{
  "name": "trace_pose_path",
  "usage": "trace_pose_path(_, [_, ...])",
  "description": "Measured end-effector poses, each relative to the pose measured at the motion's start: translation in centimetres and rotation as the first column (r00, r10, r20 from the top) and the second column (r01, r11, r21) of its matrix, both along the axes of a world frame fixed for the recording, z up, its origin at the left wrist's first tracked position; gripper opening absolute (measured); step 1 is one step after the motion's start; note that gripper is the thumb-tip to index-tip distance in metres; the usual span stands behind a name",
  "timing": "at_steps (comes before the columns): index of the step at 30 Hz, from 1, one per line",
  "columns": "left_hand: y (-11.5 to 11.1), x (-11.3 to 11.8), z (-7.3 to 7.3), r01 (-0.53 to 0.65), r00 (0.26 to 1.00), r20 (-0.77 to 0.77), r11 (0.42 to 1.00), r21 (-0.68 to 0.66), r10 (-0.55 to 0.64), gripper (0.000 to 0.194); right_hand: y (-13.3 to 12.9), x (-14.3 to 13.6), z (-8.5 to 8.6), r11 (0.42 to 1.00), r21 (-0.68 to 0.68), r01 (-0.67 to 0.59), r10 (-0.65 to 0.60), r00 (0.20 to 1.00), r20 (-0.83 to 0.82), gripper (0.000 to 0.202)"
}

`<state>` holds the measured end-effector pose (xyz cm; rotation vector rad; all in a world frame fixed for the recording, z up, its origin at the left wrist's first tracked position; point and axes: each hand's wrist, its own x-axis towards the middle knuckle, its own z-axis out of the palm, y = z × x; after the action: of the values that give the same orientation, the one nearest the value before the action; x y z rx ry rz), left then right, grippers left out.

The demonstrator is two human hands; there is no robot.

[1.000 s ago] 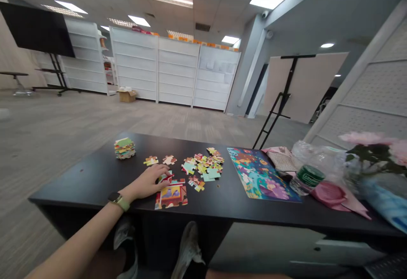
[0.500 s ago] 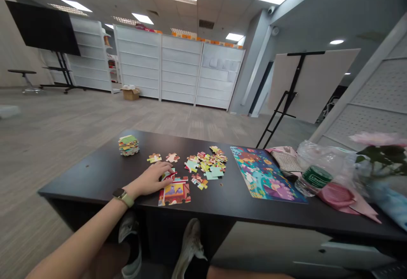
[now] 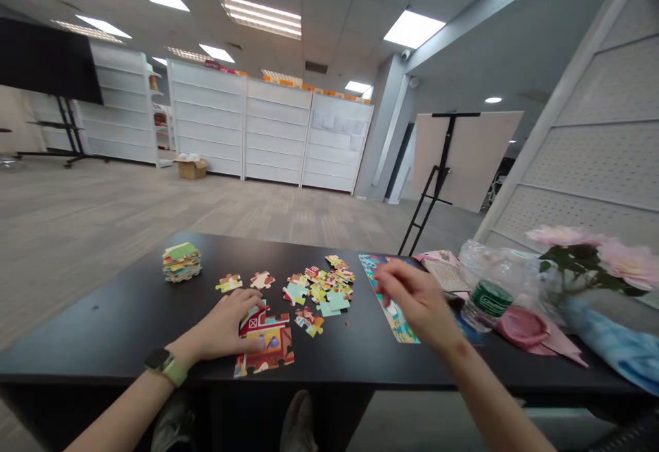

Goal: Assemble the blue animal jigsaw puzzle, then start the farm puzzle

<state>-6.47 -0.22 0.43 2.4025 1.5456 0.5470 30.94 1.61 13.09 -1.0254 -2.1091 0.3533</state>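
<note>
My left hand [image 3: 224, 325] lies on a joined block of jigsaw pieces [image 3: 272, 350] near the table's front edge, fingers stretched over its left side. Part of the block, with a red barn picture, is hidden under the fingers. Over the colourful picture sheet [image 3: 400, 328] hovers my right hand [image 3: 417, 301], fingers loosely bent and slightly blurred, with nothing visible in them. Between the hands sits a loose heap of jigsaw pieces [image 3: 332, 284]. A joined cluster [image 3: 309, 321] lies in front of the heap. Two single pieces, one green-yellow [image 3: 228, 282] and one pinkish [image 3: 262, 279], lie beyond my left hand.
A stack of puzzle pieces [image 3: 182, 263] stands at the table's [image 3: 128, 308] far left. On the right are a green-labelled bottle [image 3: 487, 304], clear plastic wrap, pink wrapping [image 3: 522, 328] and pink flowers [image 3: 628, 260]. An easel board [image 3: 476, 160] and white shelves [image 3: 272, 132] stand beyond.
My right hand has come into view from the right, over the picture sheet. My left hand stays on the joined block. The camera view has shifted, with the table now appearing lower and closer.
</note>
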Motion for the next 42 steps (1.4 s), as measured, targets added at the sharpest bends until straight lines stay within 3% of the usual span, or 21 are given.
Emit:
trace_pose_path(3, [0.0,0.2,0.3,0.0,1.0,0.017,1.0,-0.017,0.0,0.07,5.2,-2.6,-2.7,0.978,-0.196,-0.068,0.118,0.961,0.252,0.022])
trace_pose_path(7, [0.1,0.2,0.7,-0.022,0.999,0.035,0.998,-0.065,0.024,0.065,11.6,-5.8,-6.5,0.936,-0.35,-0.026,0.237,0.783,0.575,0.058])
trace_pose_path(9, [0.0,0.2,0.8,-0.034,0.999,0.036,0.996,-0.079,0.037,0.064,13.6,-6.6,-7.6,0.916,-0.402,0.012,0.27,0.722,0.637,0.058])
trace_pose_path(12, [-0.2,0.6,1.0,-0.04,0.999,0.02,0.995,-0.09,0.042,0.061,14.8,-6.7,-8.4,0.897,-0.442,0.003,0.29,0.751,0.593,0.05])
trace_pose_path(15, [-0.2,2.0,1.3,-0.03,1.0,-0.003,0.996,-0.081,0.03,0.05,14.5,-6.3,-8.7,0.914,-0.404,-0.048,0.269,0.816,0.512,0.036])
trace_pose_path(18, [0.2,4.7,2.0,0.023,1.0,-0.007,0.996,-0.086,-0.024,0.047,14.0,-6.1,-8.7,0.934,-0.344,-0.092,0.262,0.832,0.489,0.027])
trace_pose_path(21, [0.6,7.5,2.7,0.049,0.998,-0.026,0.986,-0.157,-0.054,0.058,13.4,-6.3,-8.5,0.95,-0.29,-0.114,0.247,0.842,0.479,0.026])
trace_pose_path(24, [0.8,8.8,3.2,0.025,0.998,-0.045,0.979,-0.202,-0.035,0.074,12.3,-6.9,-8.2,0.949,-0.245,-0.198,0.289,0.858,0.425,0.024])
trace_pose_path(27, [0.9,7.9,3.4,-0.015,0.999,-0.052,0.98,-0.197,0.005,0.084,10.8,-7.7,-8.2,0.909,-0.28,-0.31,0.404,0.823,0.4,0.028])
trace_pose_path(31, [0.4,5.0,3.3,-0.071,0.993,-0.104,0.964,-0.254,0.046,0.09,9.3,-8.4,-8.6,0.897,-0.335,-0.288,0.423,0.778,0.464,0.049])
trace_pose_path(36, [-1.1,2.3,3.5,-0.09,0.992,-0.113,0.951,-0.296,0.058,0.088,8.4,-8.8,-8.7,0.852,-0.391,-0.348,0.499,0.764,0.409,0.032])
trace_pose_path(42, [-2.0,0.9,3.6,-0.099,0.992,-0.1,0.952,-0.29,0.072,0.085,7.1,-10.4,-8.5,0.814,-0.413,-0.409,0.549,0.775,0.314,0.043])
